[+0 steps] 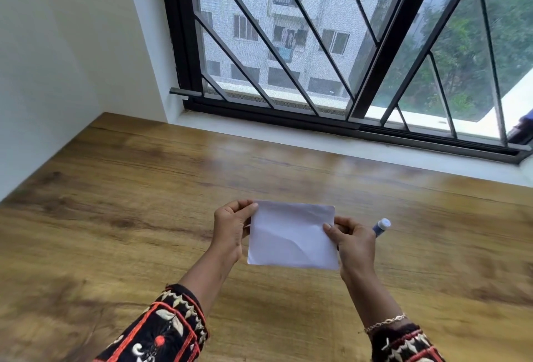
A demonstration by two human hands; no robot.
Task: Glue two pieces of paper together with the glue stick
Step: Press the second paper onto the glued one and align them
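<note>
Pinched at both side edges: white paper [291,236], held flat above wooden table [115,188], near front middle. Left hand [230,229] clamped on upper left corner, thumb on top. Right hand [356,243] clamped on right edge, thumb over sheet. Whether one sheet or two stacked cannot be told. Soft creases seen across paper. Glue stick [381,226], blue body with pale end, seen just beyond right hand; whether gripped or lying on table cannot be told. Barred window [317,44] behind table. Patterned sleeves and bracelet [385,322] at wrists.
</note>
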